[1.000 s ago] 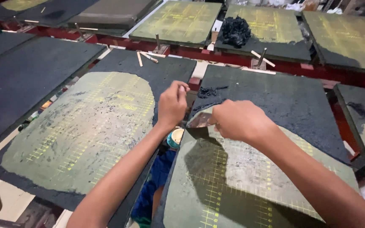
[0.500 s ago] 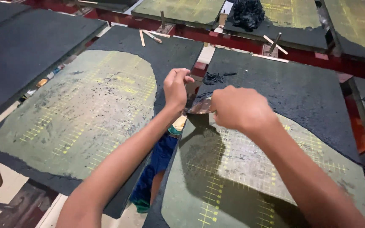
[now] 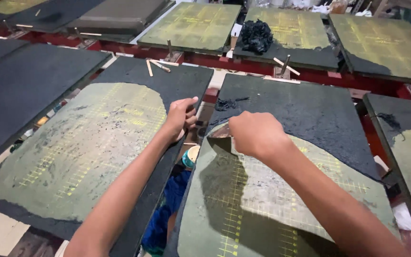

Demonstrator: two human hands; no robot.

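Right hand: the right hand is fisted on a small flat scraper, blade pointing left across the ink-crusted green gridded board.
Left hand: the left hand is curled shut; its hold cannot be told.

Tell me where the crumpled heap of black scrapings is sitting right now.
In the head view, the black heap lies top centre on a far green gridded board, beyond the right hand, just behind some wooden sticks.

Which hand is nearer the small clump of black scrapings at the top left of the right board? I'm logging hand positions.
Left. The left hand sits just left of the black scrapings, at the board's edge; the right hand is lower, below and right of them.
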